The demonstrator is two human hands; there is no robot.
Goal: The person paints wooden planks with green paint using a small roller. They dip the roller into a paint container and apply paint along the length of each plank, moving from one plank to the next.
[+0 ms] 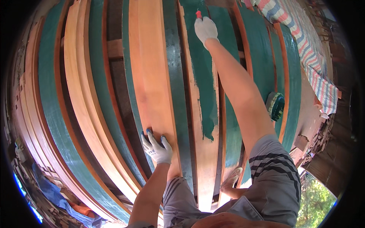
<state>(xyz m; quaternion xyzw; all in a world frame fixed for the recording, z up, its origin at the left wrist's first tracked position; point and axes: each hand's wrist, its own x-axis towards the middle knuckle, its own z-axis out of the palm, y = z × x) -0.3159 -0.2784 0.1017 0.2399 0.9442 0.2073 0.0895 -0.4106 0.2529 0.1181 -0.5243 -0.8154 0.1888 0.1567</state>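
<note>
In a white glove, my right hand (206, 30) is closed on a paintbrush (198, 14). Only its red handle shows; the bristles are hidden. Below it lies a long board (205, 95), coated dark green along its far part, with a ragged paint edge and bare wood at the near end. My left hand (157, 148), also gloved, rests with fingers apart on a bare, unpainted plank (152, 76). Its glove has dark blue fingertips. A cut-open container of green paint (276, 106) sits on the boards right of my right forearm.
Several green boards and bare planks (80, 76) run lengthwise side by side, with dark gaps between them. A striped sheet (304, 45) covers the far right. Blue cloth (53, 193) lies at lower left. My sandalled foot (231, 182) stands among the boards.
</note>
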